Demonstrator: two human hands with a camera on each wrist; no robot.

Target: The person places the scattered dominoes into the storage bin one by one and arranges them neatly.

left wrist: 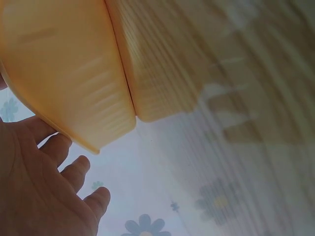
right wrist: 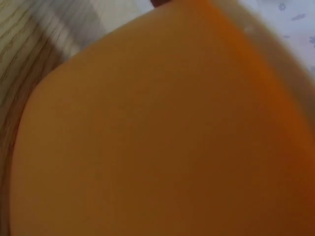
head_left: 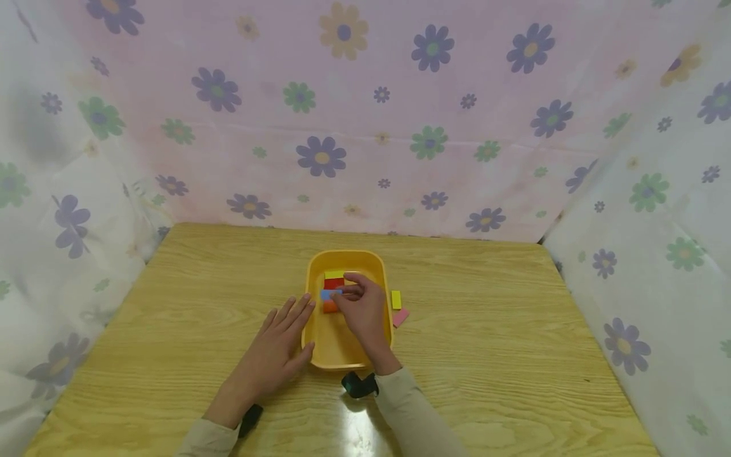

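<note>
Right hand [head_left: 365, 311] seemingly pinches blue block [head_left: 327, 295], well off tray's near edge [head_left: 338, 366].

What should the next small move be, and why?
Probably release the blue block: the right hand seems to pinch it inside the tray, near a red block, while a yellow block and pink block outside may need a free hand.

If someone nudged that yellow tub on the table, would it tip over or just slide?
The yellow tub would probably slide rather than tip, since its broad base sits flat. Its smooth, thin-looking walls suggest light, fairly stiff plastic. The left hand touching its edge may help steady it.
</note>
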